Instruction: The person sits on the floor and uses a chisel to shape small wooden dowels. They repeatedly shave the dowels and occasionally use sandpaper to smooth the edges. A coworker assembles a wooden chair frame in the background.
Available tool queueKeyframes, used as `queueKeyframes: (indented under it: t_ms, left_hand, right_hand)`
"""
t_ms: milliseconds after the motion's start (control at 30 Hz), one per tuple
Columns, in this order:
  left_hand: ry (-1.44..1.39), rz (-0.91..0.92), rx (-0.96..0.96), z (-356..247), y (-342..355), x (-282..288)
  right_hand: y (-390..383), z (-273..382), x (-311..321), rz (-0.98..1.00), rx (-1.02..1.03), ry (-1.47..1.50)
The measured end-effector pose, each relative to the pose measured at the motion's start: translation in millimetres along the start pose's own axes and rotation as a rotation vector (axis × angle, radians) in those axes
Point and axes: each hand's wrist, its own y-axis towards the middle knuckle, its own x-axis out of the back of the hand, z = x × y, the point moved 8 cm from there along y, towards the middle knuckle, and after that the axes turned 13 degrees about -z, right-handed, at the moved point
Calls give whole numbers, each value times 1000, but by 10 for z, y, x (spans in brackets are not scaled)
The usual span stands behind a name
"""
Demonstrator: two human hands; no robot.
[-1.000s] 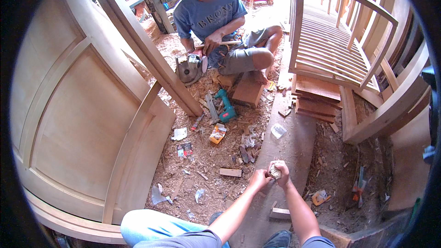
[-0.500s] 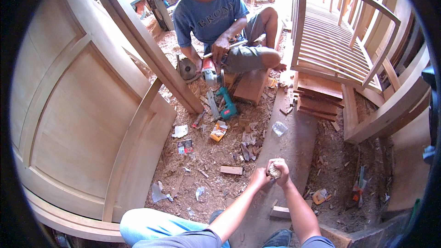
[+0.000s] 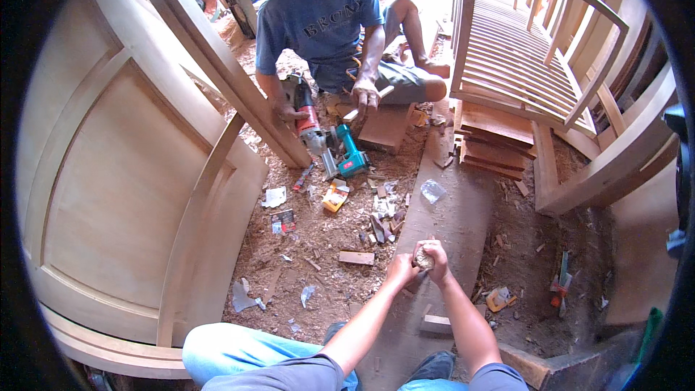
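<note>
Wood shavings (image 3: 326, 284) litter the floor through the middle of the frame, between a panelled wooden piece (image 3: 119, 203) at left and a slatted wooden frame (image 3: 517, 87) at upper right. From my remote seat I see a pale, rough bundle (image 3: 425, 259) just below and right of centre, above a brown strip (image 3: 452, 235) of flooring. My right hand (image 3: 435, 252) is nearer: its fingers curl around the bundle, which sits inside them, toward their left. My left hand (image 3: 402, 271) bunches close at its lower left; whether those fingers pinch anything, I cannot tell. One roundish end faces me, so I judge its long axis runs away from the camera.
</note>
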Motion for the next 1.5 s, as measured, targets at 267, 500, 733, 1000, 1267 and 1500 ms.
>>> queueKeyframes:
  t_ms: [267,500,733,1000,1267,1500]
  left_hand:
    - [57,7,-14,-40,-14,33]
    - [-36,-109,-24,-50,-8,89]
    - [-10,-43,32,-81,-31,129]
    - [-21,-15,64,-30,6,71]
    - [-37,-48,11,-103,-60,145]
    - [1,-20,-7,-81,-36,70]
  right_hand:
    - [-18,-11,-29,21,-89,111]
    - [-115,61,-200,239,-207,249]
    - [-30,69,-117,24,-82,120]
    - [-1,-220,0,82,-103,120]
    - [-31,43,-14,74,-26,82]
    - [-27,-207,-44,139,-131,163]
